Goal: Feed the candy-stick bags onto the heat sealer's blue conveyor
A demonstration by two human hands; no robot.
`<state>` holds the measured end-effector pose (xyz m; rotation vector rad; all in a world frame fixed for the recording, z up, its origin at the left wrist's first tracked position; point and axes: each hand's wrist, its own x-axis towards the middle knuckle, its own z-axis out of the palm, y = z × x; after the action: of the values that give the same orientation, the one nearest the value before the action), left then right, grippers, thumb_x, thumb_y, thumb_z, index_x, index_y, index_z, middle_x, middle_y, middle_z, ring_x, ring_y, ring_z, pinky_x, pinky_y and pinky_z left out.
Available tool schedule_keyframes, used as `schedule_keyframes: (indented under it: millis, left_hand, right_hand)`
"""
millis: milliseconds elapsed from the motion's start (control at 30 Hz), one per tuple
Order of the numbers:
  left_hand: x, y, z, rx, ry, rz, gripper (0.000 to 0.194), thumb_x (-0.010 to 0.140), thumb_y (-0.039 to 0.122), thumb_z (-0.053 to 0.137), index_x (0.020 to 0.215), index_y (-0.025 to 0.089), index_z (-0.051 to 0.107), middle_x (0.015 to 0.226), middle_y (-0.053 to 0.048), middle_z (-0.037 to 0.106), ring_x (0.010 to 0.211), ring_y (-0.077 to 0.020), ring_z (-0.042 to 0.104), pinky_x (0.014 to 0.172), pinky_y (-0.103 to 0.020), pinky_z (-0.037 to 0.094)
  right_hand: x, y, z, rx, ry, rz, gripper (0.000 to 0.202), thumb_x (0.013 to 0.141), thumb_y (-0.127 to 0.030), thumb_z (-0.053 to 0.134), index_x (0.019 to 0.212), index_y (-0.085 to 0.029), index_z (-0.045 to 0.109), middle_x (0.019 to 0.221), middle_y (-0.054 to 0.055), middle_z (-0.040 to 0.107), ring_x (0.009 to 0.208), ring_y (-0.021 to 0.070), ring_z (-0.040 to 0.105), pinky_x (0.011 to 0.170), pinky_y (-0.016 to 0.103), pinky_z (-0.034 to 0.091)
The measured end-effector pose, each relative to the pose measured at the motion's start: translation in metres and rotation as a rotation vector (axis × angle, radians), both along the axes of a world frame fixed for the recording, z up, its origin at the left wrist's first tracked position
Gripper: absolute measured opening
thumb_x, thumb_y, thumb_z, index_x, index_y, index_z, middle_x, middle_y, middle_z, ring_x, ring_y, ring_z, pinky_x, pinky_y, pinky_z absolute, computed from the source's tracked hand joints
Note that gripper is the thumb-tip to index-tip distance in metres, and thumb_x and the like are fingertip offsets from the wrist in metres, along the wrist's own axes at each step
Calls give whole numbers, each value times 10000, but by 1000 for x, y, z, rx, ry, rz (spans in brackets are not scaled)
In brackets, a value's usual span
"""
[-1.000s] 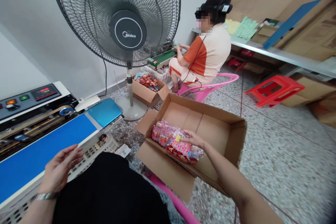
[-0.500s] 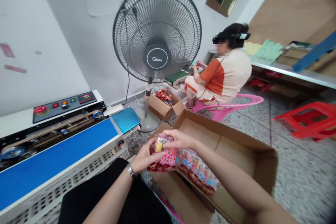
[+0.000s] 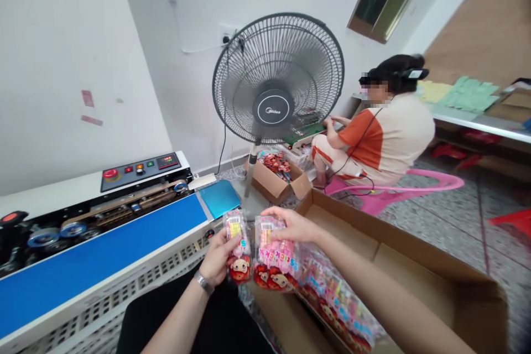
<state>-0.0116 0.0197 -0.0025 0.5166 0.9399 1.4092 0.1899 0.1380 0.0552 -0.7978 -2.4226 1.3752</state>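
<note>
My left hand [image 3: 219, 257] pinches one clear, pink-and-red printed packet [image 3: 239, 268] with a cartoon face at its lower end. Just right of it, my right hand [image 3: 292, 227] grips a few similar packets [image 3: 274, 274] standing side by side, their fronts toward me. A narrow gap separates the two holds. Below my right forearm, a row of the same packets [image 3: 336, 301] lines the near side of a large open cardboard box [image 3: 398, 271]. Part of that row is hidden by the forearm.
At left stands a machine with a blue conveyor belt [image 3: 124, 254] and a control panel [image 3: 139, 170]. A standing fan [image 3: 277, 77] is ahead, beside a small carton [image 3: 269, 180] of red packets. A co-worker [image 3: 381, 133] sits on a pink chair [image 3: 435, 180] at right.
My hands were together around one bunch of packets. Now they are apart, the left having drawn one packet away leftward. The camera view has turned a little left.
</note>
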Motion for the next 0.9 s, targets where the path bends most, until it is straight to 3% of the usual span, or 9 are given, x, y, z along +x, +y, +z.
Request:
schedule_keyframes:
  millis: [100, 233, 467, 567, 633, 733, 900]
  left_hand:
    - [-9, 5, 1, 30, 77, 32, 373, 621, 302, 729, 942, 153, 611, 828, -71, 678, 692, -164, 619, 680, -285, 474]
    - [-6, 9, 8, 112, 65, -46, 468, 627, 295, 728, 1058, 174, 589, 987, -94, 666, 915, -230, 607, 841, -346, 437]
    - [-5, 0, 22, 78, -273, -138, 528, 764, 555, 473, 1090, 155, 585, 1090, -139, 628, 1061, -292, 545, 934, -430, 371]
    - [-10, -6, 26, 176, -143, -115, 489, 703, 386, 645, 1125, 156, 552, 1114, -133, 617, 1047, -290, 551, 928, -419, 380]
    - [-13, -7, 26, 206, -43, -83, 566, 619, 230, 731, 1140, 153, 526, 1092, -133, 624, 987, -288, 579, 888, -422, 413]
    - [-17, -5, 25, 195, -10, 21, 598, 587, 160, 740, 1137, 147, 504, 1040, -134, 640, 899, -271, 607, 826, -421, 453]
    - [-38, 2, 24, 218, -9, 238, 519, 597, 181, 729, 1072, 139, 524, 1016, -134, 646, 871, -260, 617, 801, -393, 468]
  right_hand:
    - [-8, 0, 17, -55, 18, 47, 513, 705, -341, 667, 1162, -190, 487, 943, 19, 605, 828, 172, 573, 738, 287, 458]
    - [-38, -2, 36, -33, 52, 144, 511, 709, -324, 664, 1171, -204, 484, 972, 18, 592, 841, 163, 563, 736, 275, 455]
    - [-79, 2, 33, 149, -38, 162, 467, 699, -330, 668, 1124, -211, 514, 858, -6, 609, 767, 160, 571, 680, 255, 450]
    - [-91, 1, 31, 243, -53, 152, 477, 681, -331, 683, 1117, -218, 528, 853, -3, 610, 790, 177, 573, 701, 271, 449]
    - [-103, 0, 33, 321, 7, 133, 497, 656, -310, 704, 1115, -215, 538, 926, 18, 599, 870, 196, 562, 774, 299, 439]
    - [-120, 1, 32, 378, 161, 19, 474, 671, -287, 684, 1115, -213, 535, 1017, 49, 556, 925, 195, 539, 833, 323, 426]
    - [-135, 0, 7, 224, 431, -451, 484, 769, -366, 555, 1211, -225, 419, 1090, 88, 486, 928, 193, 520, 720, 301, 469]
